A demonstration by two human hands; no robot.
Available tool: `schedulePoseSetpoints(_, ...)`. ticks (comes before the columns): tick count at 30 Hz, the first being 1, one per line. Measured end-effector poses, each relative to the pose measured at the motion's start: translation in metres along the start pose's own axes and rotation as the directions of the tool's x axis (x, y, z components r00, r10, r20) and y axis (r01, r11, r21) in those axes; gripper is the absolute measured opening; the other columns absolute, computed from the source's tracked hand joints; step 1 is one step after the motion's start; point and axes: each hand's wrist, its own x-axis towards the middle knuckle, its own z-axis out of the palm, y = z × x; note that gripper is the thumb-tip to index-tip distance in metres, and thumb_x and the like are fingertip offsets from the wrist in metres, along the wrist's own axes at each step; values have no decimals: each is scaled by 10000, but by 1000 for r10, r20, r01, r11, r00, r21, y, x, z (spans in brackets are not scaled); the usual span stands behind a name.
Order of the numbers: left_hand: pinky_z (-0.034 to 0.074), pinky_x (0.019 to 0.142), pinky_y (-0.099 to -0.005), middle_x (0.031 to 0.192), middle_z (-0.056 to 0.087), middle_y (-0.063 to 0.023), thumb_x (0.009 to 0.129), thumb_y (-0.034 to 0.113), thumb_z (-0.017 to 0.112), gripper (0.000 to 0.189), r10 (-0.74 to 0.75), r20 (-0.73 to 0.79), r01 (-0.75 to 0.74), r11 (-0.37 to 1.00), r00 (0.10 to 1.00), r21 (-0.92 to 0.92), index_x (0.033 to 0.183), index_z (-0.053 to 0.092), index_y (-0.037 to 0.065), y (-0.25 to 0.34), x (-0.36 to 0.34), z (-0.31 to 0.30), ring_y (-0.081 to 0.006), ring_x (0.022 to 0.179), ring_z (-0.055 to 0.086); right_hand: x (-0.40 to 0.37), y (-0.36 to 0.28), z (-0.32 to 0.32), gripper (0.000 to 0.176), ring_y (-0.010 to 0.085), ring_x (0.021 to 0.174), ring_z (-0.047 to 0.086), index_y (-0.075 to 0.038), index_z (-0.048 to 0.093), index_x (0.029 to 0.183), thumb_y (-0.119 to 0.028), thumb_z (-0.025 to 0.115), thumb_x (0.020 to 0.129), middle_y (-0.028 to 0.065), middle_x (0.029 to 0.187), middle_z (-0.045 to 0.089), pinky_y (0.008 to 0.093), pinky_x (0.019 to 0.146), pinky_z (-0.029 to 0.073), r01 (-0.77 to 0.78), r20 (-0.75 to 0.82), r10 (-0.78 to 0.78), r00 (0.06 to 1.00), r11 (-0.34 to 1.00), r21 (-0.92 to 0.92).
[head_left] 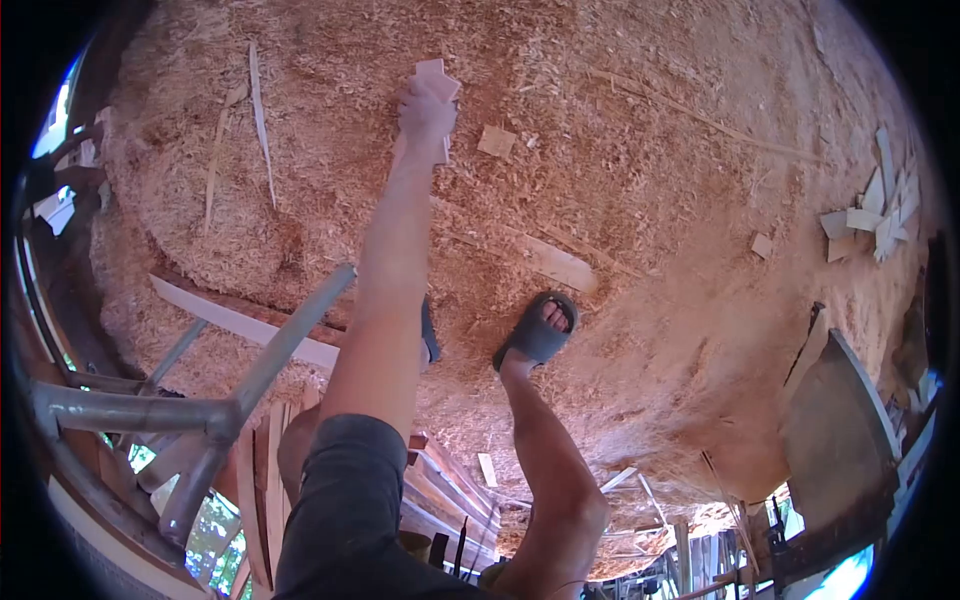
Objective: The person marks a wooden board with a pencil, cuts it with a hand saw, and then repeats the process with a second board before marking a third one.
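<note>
My left hand (427, 115) reaches far forward, low over the shavings on the ground. Its fingers are closed around small flat wood pieces (440, 86), whose pale corners stick out past the fingers and beside the wrist. How many pieces it grips is partly hidden by the hand. A square wood offcut (496, 141) lies on the shavings just to the right of it. My right hand is out of the picture.
Sawdust and shavings (650, 180) cover the ground. A metal frame (140, 410) stands at left beside a long board (240, 322). A flat strip (560, 265) lies before my sandalled foot (540, 328). Scrap wood (875, 215) is heaped at right, near a large curved panel (840, 410).
</note>
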Motion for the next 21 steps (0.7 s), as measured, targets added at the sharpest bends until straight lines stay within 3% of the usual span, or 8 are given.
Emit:
schedulePoseSetpoints(3, 511, 1009, -569, 1319, 511, -353, 798, 247, 827, 877, 151, 56, -145, 985, 987, -93, 1433, 275, -1, -2, -2, -11, -442, 1228, 588, -28, 6, -39, 353, 282, 972, 705, 50, 607, 1211, -257, 618, 1036, 241, 1078, 713, 432, 838, 552, -101, 115, 88, 989, 989, 107)
schedulePoseSetpoints(6, 541, 973, -513, 1205, 594, -273, 781, 185, 845, 870, 309, -204, -368, 836, 929, -407, 1440, 302, 12, 8, -37, -65, -358, 1149, 639, -82, 19, -100, 350, 278, 970, 703, 47, 608, 1210, -257, 618, 1036, 240, 1077, 712, 432, 833, 552, -254, 243, 207, 948, 950, 180)
schedulePoseSetpoints(8, 601, 827, -415, 1138, 649, -159, 803, 13, 794, 662, 117, -7, -32, 213, 993, -977, 1344, 415, 51, 28, -70, -123, -261, 993, 689, -123, 26, -153, 348, 275, 968, 702, 46, 608, 1209, -257, 617, 1037, 239, 1077, 712, 432, 830, 552, -352, 317, 277, 907, 913, 208)
schedulePoseSetpoints(10, 600, 767, -343, 1107, 639, -96, 727, 10, 852, 650, 130, 99, 103, -22, 987, -994, 1277, 506, 32, 33, -93, -178, -195, 909, 672, -159, 34, -212, 346, 272, 966, 701, 44, 608, 1208, -257, 617, 1037, 238, 1076, 711, 432, 827, 552, -433, 384, 328, 863, 872, 229)
schedulePoseSetpoints(11, 605, 742, -321, 1083, 659, -83, 754, -41, 817, 568, 1, 29, 29, 14, 1000, -999, 1243, 537, 34, 38, -111, -192, -175, 867, 685, -171, 34, -243, 345, 270, 965, 700, 43, 608, 1208, -257, 617, 1037, 237, 1076, 711, 432, 825, 552, -464, 418, 343, 842, 854, 235)
schedulePoseSetpoints(14, 576, 742, -305, 963, 663, -32, 830, 33, 824, 421, 49, 44, 47, -64, 998, -997, 1175, 583, 54, 70, -197, -319, -125, 873, 661, -209, 52, -325, 342, 266, 963, 699, 41, 609, 1206, -257, 616, 1038, 236, 1076, 710, 432, 820, 552, -521, 488, 359, 795, 816, 250)
schedulePoseSetpoints(16, 567, 730, -301, 944, 643, -10, 848, 29, 803, 353, 120, -96, -98, 17, 988, -995, 1137, 603, 59, 84, -253, -421, -117, 865, 654, -221, 67, -383, 340, 263, 961, 698, 39, 609, 1205, -257, 615, 1038, 235, 1075, 710, 432, 817, 552, -538, 514, 364, 777, 807, 243)
schedulePoseSetpoints(21, 548, 840, -318, 1026, 640, -19, 802, 75, 836, 452, 282, -380, -434, 159, 881, -887, 1162, 561, 62, 52, -344, -671, -129, 969, 642, -220, 95, -509, 335, 256, 956, 695, 35, 609, 1203, -257, 614, 1039, 233, 1074, 708, 432, 809, 553, -525, 533, 333, 778, 810, 261)
